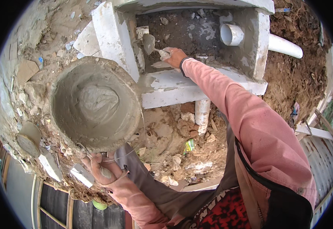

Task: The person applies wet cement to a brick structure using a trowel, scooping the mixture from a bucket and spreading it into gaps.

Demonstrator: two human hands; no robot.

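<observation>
My right hand (173,58) is closed round the handle of a small trowel (148,43), its blade coated in grey mortar. It reaches into a pit walled with white blocks (181,88), and the blade is near the pit's left inner wall. To the left, a round bucket (61,110) caked with mortar leans toward me, with wet grey mortar (98,101) in its bottom. My left hand (103,168) grips the bucket at its near rim; some fingers are hidden beneath it. A thin wire handle hangs at the bucket's right side.
A white pipe (232,35) opens inside the pit, and another length (285,45) sticks out to the right. Below the front wall stands a dirty pipe (202,116). A small mortar-stained pail (29,138) lies at far left among rubble. Loose soil (292,84) rises on the right.
</observation>
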